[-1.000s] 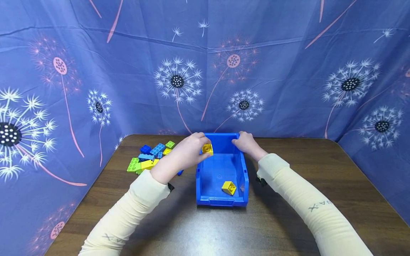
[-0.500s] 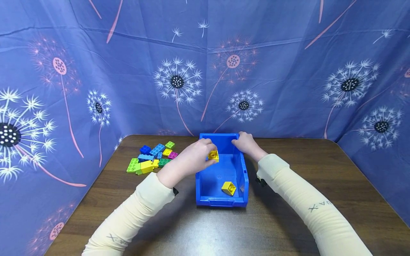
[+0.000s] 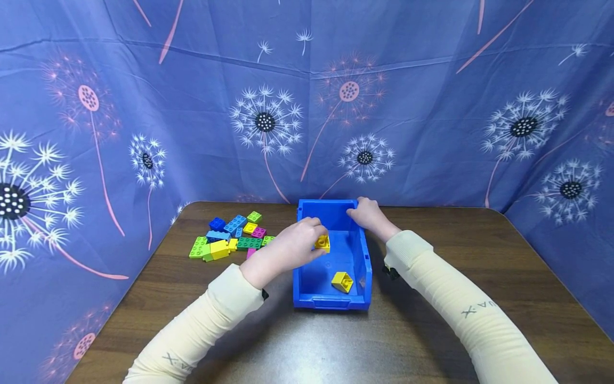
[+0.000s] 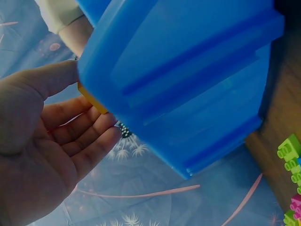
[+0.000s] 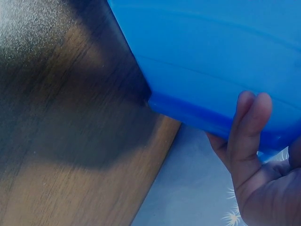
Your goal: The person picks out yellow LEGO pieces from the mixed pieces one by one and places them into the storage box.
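Left hand (image 3: 296, 242) pinches yellow block (image 3: 323, 244) over bin (image 3: 332, 304); right hand (image 3: 371, 215) holds bin.

Arms (image 3: 196, 326) outstretched, left fingers (image 4: 97, 147) pinching, right fingers (image 5: 251, 125) gripping

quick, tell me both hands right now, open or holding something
Left hand: closed, holding a yellow block at the blue bin's opening.
Right hand: closed, gripping the bin's rim by its far right corner.

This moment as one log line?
left hand: holds yellow block over blue bin | right hand: grips bin at far right | in bin: second yellow block | left of bin: loose bricks
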Available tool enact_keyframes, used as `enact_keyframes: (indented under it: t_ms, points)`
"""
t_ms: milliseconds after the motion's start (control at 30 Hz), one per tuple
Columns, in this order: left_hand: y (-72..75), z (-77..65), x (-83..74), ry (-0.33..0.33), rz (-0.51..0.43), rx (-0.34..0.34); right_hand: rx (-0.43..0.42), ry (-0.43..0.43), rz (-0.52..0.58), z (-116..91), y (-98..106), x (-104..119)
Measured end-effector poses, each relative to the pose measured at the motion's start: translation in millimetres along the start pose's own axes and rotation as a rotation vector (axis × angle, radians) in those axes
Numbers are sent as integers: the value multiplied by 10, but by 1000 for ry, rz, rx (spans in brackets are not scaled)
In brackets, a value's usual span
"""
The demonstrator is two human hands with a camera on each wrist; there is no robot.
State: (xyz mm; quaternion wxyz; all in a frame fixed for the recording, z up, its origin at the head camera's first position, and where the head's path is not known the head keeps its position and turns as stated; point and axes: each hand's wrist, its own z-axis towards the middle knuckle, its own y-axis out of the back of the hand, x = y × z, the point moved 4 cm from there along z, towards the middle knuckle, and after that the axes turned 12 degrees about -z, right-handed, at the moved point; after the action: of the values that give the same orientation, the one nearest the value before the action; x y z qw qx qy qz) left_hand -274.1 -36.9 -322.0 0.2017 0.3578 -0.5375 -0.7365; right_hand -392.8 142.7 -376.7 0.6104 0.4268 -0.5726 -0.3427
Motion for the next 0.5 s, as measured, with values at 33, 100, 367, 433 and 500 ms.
enact_keyframes:
  t_ms: [33, 100, 367, 433, 500]
  points:
    - [-18, 2, 2, -1, 4, 5, -4, 1, -4, 2, 2, 2]
    - [-54, 5, 5, -2, 8, 13, -8, 5, -11, 9, 4, 4]
    - [-177, 16, -17, -27, 22, 44, 0, -4, 5, 11, 9, 0]
    - [-206, 20, -24, -41, 35, 42, -3, -1, 1, 12, 10, -1]
    - [-234, 21, -30, -55, 39, 40, -5, 4, 2, 13, 9, -2]
